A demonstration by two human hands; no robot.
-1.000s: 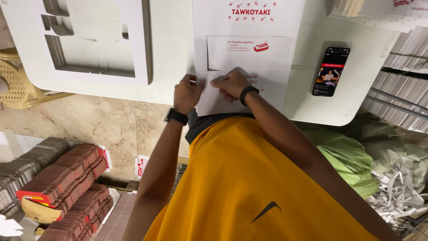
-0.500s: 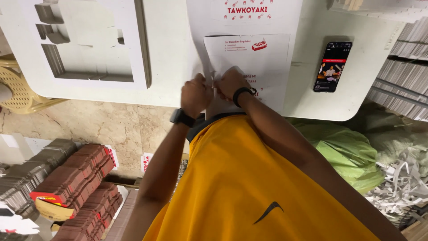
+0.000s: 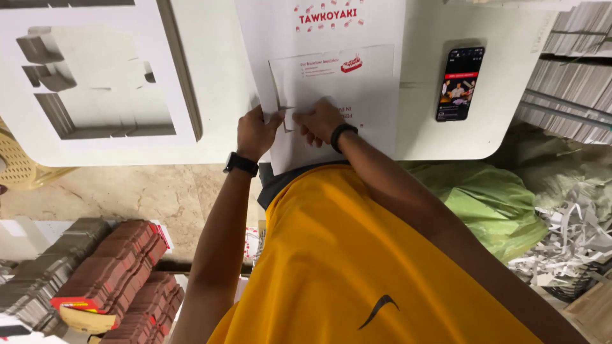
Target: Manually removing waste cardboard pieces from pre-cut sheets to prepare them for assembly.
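A white printed cardboard sheet (image 3: 331, 64) with red markings lies flat on the white table (image 3: 217, 83). My left hand (image 3: 257, 130) grips the near left edge of that sheet, a black watch on its wrist. My right hand (image 3: 319, 120), with a black band, presses on the sheet close beside the left, fingers pinching a small cut flap of the card. Both hands are at the table's near edge, above my orange shirt.
A die-cut white card frame (image 3: 102, 83) lies on the table's left. A phone (image 3: 460, 83) with a lit screen rests to the right. Stacks of flat card (image 3: 574, 76) stand at far right, a green bag (image 3: 491, 204) and paper scraps below, brown stacked boxes (image 3: 121, 280) on the floor left.
The view has shifted so the sheet sits lower in frame. My hands have moved slightly up the sheet and closed in together on a small flap.
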